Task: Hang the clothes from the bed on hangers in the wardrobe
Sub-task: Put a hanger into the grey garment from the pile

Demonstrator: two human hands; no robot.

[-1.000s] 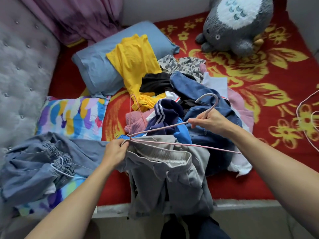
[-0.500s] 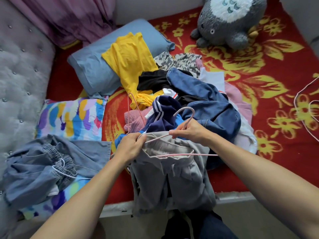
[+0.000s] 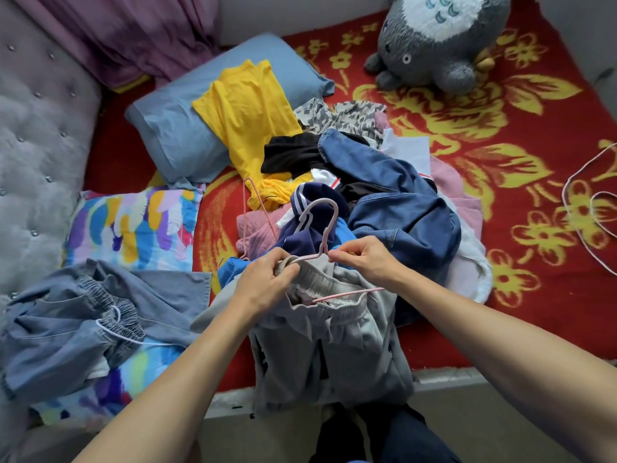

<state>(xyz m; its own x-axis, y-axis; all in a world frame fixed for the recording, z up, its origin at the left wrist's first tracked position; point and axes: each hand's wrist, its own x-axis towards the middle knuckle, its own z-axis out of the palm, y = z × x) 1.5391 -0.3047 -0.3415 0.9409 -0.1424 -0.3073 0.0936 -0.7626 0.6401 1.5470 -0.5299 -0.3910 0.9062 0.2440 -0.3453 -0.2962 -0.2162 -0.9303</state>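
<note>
Grey trousers [image 3: 334, 342] hang over the bed's front edge, their elastic waistband bunched onto a pink wire hanger [image 3: 322, 228]. My left hand [image 3: 267, 279] grips the waistband together with the hanger's left shoulder. My right hand [image 3: 362, 259] pinches the hanger just below its hook. Behind them lies a heap of clothes: a blue denim garment [image 3: 397, 198], a navy striped top [image 3: 310, 212], a yellow shirt [image 3: 247, 121], black, pink and patterned pieces. The wardrobe is out of view.
Light-blue trousers [image 3: 73, 322] lie at the left on a colourful pillow [image 3: 133, 225]. A blue pillow [image 3: 180, 118], a grey plush toy [image 3: 440, 38] and a padded grey headboard [image 3: 36, 135] border the red flowered bedspread [image 3: 521, 155]. Spare hangers [image 3: 587, 208] lie at the right; another pink one [image 3: 257, 202] rests in the heap.
The hanger has been swung from lying sideways to hook-up. Both hands have drawn close together, and the grey waistband is now gathered further onto the hanger.
</note>
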